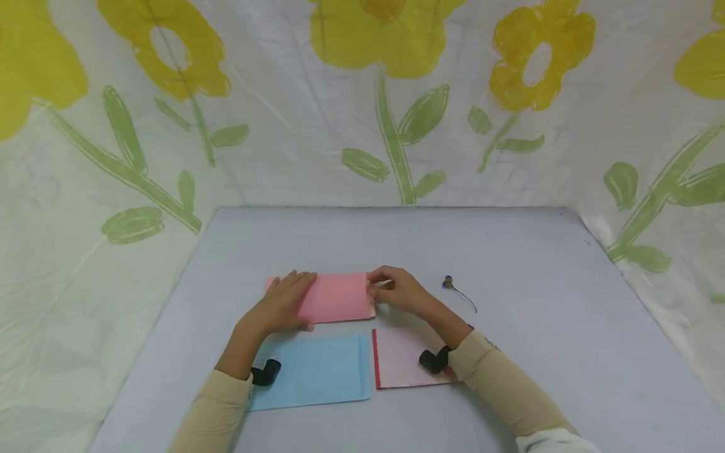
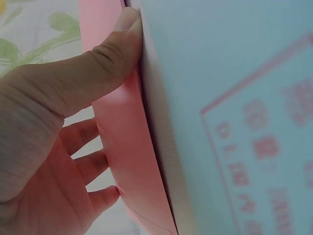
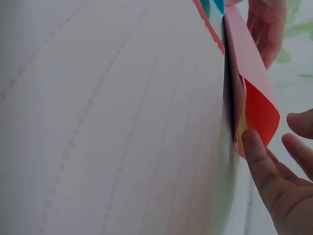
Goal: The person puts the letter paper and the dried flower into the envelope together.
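A pink envelope (image 1: pixel 340 297) lies crosswise on the table. My left hand (image 1: pixel 286 302) rests over its left end, fingers spread, and the thumb (image 2: pixel 115 54) lies along the near edge in the left wrist view. At the right end is my right hand (image 1: pixel 401 289). In the right wrist view the envelope's mouth (image 3: pixel 261 115) gapes, showing a red inside. One right fingertip (image 3: pixel 252 142) touches the lower edge of that mouth, while the other visible fingers stand apart from the paper. What the envelope contains cannot be seen.
Nearer the front lie a light blue envelope (image 1: pixel 317 371) and, to its right, a pale pink lined sheet or pad (image 1: pixel 399 358) with a red left edge. A small dark object with a thin stem (image 1: pixel 449 283) sits farther right. A flower-painted curtain (image 1: pixel 283 145) surrounds the table.
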Motion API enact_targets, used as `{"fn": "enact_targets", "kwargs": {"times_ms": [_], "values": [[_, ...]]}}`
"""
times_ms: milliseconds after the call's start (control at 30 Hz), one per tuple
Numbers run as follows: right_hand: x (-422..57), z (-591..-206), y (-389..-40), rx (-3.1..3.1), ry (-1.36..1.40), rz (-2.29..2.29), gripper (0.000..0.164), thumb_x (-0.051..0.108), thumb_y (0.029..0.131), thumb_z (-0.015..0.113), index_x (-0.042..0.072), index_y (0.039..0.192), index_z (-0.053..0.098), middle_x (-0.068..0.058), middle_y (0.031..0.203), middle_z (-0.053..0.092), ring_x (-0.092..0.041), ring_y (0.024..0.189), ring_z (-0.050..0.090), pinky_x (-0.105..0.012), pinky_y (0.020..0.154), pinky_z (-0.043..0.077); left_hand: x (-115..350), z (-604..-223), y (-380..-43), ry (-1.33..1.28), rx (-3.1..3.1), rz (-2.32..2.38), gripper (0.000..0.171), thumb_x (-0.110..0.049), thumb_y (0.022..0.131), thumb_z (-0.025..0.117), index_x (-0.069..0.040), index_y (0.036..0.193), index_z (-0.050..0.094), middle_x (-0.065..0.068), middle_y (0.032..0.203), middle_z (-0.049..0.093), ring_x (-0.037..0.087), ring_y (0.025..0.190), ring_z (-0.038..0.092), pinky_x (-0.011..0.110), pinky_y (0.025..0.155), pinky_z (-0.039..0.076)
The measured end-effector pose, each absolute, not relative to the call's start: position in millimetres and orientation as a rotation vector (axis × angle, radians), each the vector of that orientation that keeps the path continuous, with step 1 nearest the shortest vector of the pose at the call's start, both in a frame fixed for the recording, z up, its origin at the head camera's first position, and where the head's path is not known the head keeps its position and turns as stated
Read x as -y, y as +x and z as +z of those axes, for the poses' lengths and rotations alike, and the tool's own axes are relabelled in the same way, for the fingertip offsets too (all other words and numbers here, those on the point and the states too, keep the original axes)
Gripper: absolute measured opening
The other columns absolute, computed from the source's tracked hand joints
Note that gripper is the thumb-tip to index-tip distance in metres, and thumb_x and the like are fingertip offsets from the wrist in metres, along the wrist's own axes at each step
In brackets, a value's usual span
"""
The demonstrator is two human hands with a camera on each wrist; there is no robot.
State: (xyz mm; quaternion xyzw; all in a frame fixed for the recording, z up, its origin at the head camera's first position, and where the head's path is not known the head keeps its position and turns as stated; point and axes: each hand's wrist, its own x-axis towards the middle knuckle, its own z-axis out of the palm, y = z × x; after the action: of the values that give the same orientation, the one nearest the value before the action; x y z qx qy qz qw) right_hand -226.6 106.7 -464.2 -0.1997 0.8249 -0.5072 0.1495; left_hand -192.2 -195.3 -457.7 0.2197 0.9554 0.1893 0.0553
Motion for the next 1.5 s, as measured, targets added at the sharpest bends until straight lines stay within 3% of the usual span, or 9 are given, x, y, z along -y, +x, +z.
{"fn": "enact_targets", "kwargs": {"times_ms": [467,867,1033,1233,1500], "values": [[-98.7,-463.4,-227.0,-2.299,-0.567,-1.482,0.037,0.003,0.095,0.065,0.001,0.130,0.054,-0.016,0.122,0.062,-0.031,0.111,0.064,-0.042,0.094,0.054,193.9,-455.7,-192.5,0.660,-2.898,0.561,0.103,-0.027,0.070,0.093,-0.004,0.153,0.037,0.019,0.154,0.041,0.043,0.145,0.026,0.065,0.116,0.015],[-83.6,-463.1,-227.8,-2.256,-0.456,-1.490,0.047,0.003,0.090,0.065,0.004,0.133,0.045,-0.013,0.117,0.053,-0.026,0.104,0.061,-0.035,0.085,0.053,192.4,-455.4,-191.7,0.664,-2.902,0.552,0.102,-0.026,0.071,0.093,-0.003,0.153,0.037,0.019,0.154,0.040,0.044,0.145,0.027,0.066,0.115,0.016],[-87.2,-462.0,-229.7,-2.299,-0.475,-1.448,0.041,0.005,0.092,0.065,0.005,0.130,0.050,-0.012,0.118,0.057,-0.025,0.105,0.063,-0.036,0.086,0.055,193.1,-455.7,-192.0,0.671,-2.902,0.554,0.103,-0.027,0.071,0.093,-0.003,0.153,0.037,0.020,0.154,0.040,0.043,0.145,0.027,0.065,0.115,0.017],[-113.1,-451.1,-239.8,-2.632,-0.624,-1.012,0.023,0.005,0.095,0.063,0.006,0.118,0.064,-0.009,0.111,0.065,-0.023,0.096,0.062,-0.037,0.082,0.055,194.8,-455.8,-191.3,0.651,-2.884,0.573,0.102,-0.026,0.071,0.093,-0.002,0.153,0.037,0.020,0.153,0.040,0.044,0.145,0.027,0.065,0.115,0.016],[-171.4,-426.3,-249.0,-2.963,-0.555,-0.346,0.031,0.003,0.088,0.068,-0.001,0.118,0.065,-0.021,0.109,0.061,-0.032,0.091,0.063,-0.045,0.076,0.055,195.2,-456.2,-192.6,0.635,-2.877,0.575,0.102,-0.026,0.071,0.093,-0.003,0.153,0.037,0.021,0.153,0.040,0.044,0.145,0.026,0.064,0.116,0.015]]}}
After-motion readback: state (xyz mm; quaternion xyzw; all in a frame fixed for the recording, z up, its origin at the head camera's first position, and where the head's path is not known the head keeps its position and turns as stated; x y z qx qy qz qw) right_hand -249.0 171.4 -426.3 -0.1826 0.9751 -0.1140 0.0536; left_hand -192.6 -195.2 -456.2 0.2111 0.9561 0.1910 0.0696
